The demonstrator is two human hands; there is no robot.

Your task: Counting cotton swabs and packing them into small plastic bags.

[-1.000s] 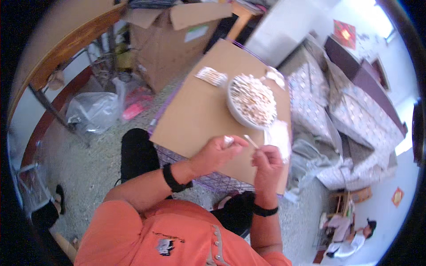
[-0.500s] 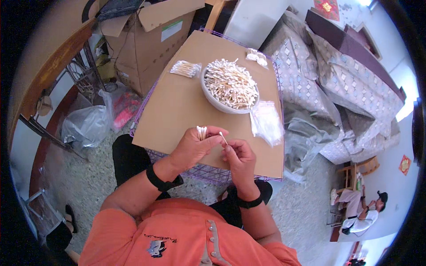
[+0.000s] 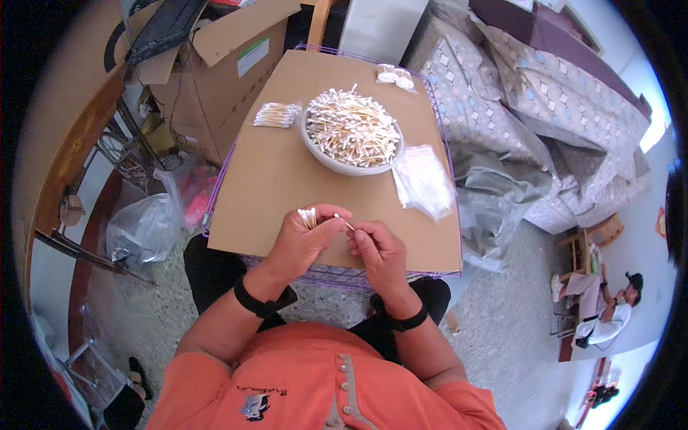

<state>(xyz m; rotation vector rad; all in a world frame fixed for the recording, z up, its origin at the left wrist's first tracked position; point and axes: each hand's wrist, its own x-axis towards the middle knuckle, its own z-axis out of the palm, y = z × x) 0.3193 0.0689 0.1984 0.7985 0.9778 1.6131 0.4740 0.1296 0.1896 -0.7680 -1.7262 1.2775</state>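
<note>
Over the near part of the cardboard-topped table, my left hand (image 3: 304, 240) is closed round a small bunch of cotton swabs (image 3: 308, 216), their white tips poking up above the fingers. My right hand (image 3: 378, 252) pinches a single cotton swab (image 3: 345, 221), which slants across to the thumb and forefinger of the left. Beyond both hands stands a round white bowl (image 3: 351, 170) heaped with loose cotton swabs (image 3: 351, 129). A flat bundle of swabs (image 3: 276, 115) lies left of the bowl. To its right is a pile of clear plastic bags (image 3: 424, 183).
Small packed swab bundles (image 3: 395, 76) lie at the table's far right. The cardboard sheet (image 3: 258, 193) rests on a purple wire frame (image 3: 215, 188). A large carton (image 3: 222, 86) stands at the left, covered furniture (image 3: 494, 93) at the right. A person (image 3: 609, 308) sits far right.
The single swab in my right hand has tipped from nearly upright to a slant toward my left hand. The whole view has shifted slightly, with the table appearing further left.
</note>
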